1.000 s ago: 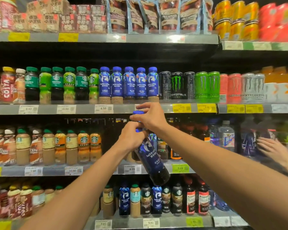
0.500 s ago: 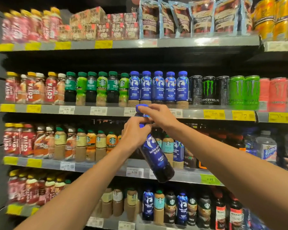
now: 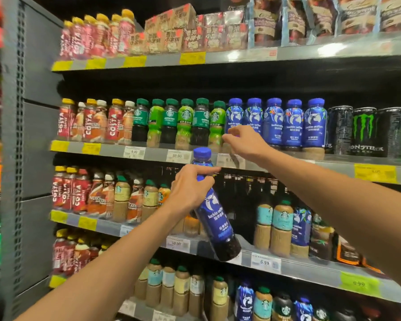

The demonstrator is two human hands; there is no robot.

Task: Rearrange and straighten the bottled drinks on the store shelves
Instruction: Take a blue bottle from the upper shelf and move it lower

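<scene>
My left hand (image 3: 190, 188) grips the neck of a blue Luckin coffee bottle (image 3: 218, 218), which hangs tilted in front of the shelves with its blue cap up and its dark base down to the right. My right hand (image 3: 245, 142) is off that bottle and reaches up to the second shelf, its fingers at the lower part of the leftmost bottle in a row of blue Luckin bottles (image 3: 294, 123). Whether the fingers grip that bottle is unclear. To the left of that row stand green-capped Starbucks bottles (image 3: 185, 121).
Red Costa bottles (image 3: 88, 119) fill the shelf's left end and black Monster cans (image 3: 364, 130) stand to the right. A grey upright panel (image 3: 33, 158) closes the unit's left side. The lower shelf (image 3: 310, 272) holds mixed coffee bottles, with a dark gap behind the held bottle.
My right hand let go of the bottle's cap and rose to the blue bottles on the second shelf. My view swung left, and the left hand kept the tilted bottle.
</scene>
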